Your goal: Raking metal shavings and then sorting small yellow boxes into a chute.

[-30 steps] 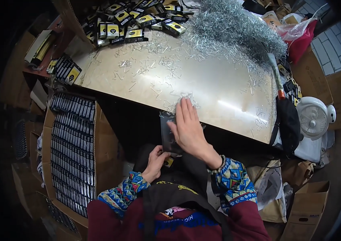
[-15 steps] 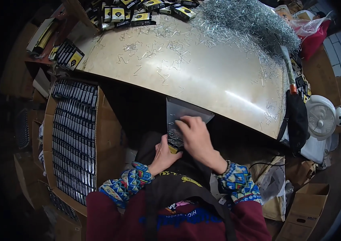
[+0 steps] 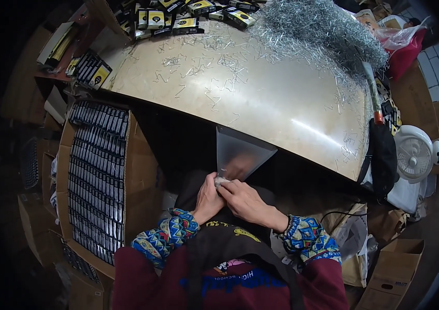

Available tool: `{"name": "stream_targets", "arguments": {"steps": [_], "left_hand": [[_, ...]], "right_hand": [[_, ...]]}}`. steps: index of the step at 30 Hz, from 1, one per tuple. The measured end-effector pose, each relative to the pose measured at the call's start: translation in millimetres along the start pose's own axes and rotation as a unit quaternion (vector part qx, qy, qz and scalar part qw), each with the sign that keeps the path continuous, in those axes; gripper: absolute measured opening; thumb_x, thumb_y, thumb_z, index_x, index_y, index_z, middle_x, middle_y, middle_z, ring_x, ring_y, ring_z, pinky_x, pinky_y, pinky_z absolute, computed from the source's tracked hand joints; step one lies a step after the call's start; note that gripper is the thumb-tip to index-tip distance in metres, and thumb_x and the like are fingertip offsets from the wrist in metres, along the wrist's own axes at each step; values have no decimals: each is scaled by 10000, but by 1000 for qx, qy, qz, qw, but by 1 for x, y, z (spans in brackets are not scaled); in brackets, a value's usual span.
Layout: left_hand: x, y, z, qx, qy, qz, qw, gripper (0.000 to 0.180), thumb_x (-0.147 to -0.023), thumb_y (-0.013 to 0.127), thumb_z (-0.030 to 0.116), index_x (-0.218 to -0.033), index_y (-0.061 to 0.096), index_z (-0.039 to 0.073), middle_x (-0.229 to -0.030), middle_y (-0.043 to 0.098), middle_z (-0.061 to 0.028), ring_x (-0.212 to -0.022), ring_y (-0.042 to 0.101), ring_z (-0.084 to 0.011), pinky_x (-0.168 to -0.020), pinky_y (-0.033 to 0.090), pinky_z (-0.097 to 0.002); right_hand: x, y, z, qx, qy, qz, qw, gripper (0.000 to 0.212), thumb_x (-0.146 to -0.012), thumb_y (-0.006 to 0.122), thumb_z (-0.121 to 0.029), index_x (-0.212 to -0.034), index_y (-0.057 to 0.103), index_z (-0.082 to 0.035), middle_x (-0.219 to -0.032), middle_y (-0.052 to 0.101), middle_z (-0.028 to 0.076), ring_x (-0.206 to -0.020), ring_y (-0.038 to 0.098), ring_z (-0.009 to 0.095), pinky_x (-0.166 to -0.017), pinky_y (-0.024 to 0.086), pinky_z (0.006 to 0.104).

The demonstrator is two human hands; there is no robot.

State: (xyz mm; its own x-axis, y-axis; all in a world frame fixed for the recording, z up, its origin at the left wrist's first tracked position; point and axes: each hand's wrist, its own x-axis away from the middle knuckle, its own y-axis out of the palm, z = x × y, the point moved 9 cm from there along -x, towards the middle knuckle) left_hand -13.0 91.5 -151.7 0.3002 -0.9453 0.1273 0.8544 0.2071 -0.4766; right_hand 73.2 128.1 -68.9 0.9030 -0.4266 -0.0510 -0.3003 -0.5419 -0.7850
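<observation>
My left hand [image 3: 209,200] is closed around a small box [image 3: 221,181], of which only a pale end shows between my fingers. Pressed against its top are the fingers of my right hand [image 3: 246,202], bent and close together. Just beyond both hands, a grey metal chute [image 3: 237,142] slopes down from the table edge, and its lower end meets my fingers. A blurred reflection shows on its surface. Bent wire hooks [image 3: 212,95] lie scattered over the pale table [image 3: 281,103].
A big heap of wire hooks [image 3: 323,36] covers the table's far right. Yellow-and-black boxes [image 3: 186,25] pile up at the back. At left stands a carton [image 3: 132,150] packed with rows of small boxes. A white fan [image 3: 413,155] and an upright carton [image 3: 392,268] are at right.
My right hand has come down from the chute to the box in my left hand. The wire hooks seen on the chute's lower part are gone from it, and the box is now mostly covered.
</observation>
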Motion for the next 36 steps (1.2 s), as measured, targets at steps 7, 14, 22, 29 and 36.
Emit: {"name": "stream_targets", "arguments": {"steps": [7,14,22,29,36], "left_hand": [[16,-41,26,4,134,4,991,775,-627,797,90,-1300,417,29,-1143,562,-176,-1020,605,-321,-879,494,-368],[-24,-55,78,47,153,69,985,860,-612,795,85,-1372,399,9,-1106,571,-196,-1012,591,-372,-874,491,-401],[-45,-56,135,-79,236,56,967,974,-703,805,175,-1461,231,-34,-1452,348,-211,-1293,377,-374,-1069,306,-439],[-66,-49,151,-67,229,18,971,829,-691,807,183,-1373,369,5,-1192,549,-205,-1051,570,-379,-883,468,-417],[-68,-53,157,-24,183,81,979,704,-673,796,124,-1267,428,37,-1051,578,-196,-949,607,-403,-764,517,-428]], "right_hand": [[-13,-73,4,-191,29,99,976,259,-870,632,-49,-1128,635,-17,-1062,662,158,-942,643,325,-768,535,362],[-13,-108,24,-202,165,160,952,236,-883,657,-74,-1109,662,-6,-927,695,151,-775,682,205,-671,523,273],[-13,-164,58,-49,190,298,934,114,-822,645,-51,-910,686,10,-797,675,186,-726,671,314,-656,524,348],[-26,-149,59,-210,216,177,937,193,-883,661,-75,-1047,651,28,-848,692,73,-790,654,114,-711,520,255],[-26,-153,18,-59,39,340,938,420,-777,760,-66,-1143,565,-1,-1252,555,168,-1073,604,226,-871,511,315]]}}
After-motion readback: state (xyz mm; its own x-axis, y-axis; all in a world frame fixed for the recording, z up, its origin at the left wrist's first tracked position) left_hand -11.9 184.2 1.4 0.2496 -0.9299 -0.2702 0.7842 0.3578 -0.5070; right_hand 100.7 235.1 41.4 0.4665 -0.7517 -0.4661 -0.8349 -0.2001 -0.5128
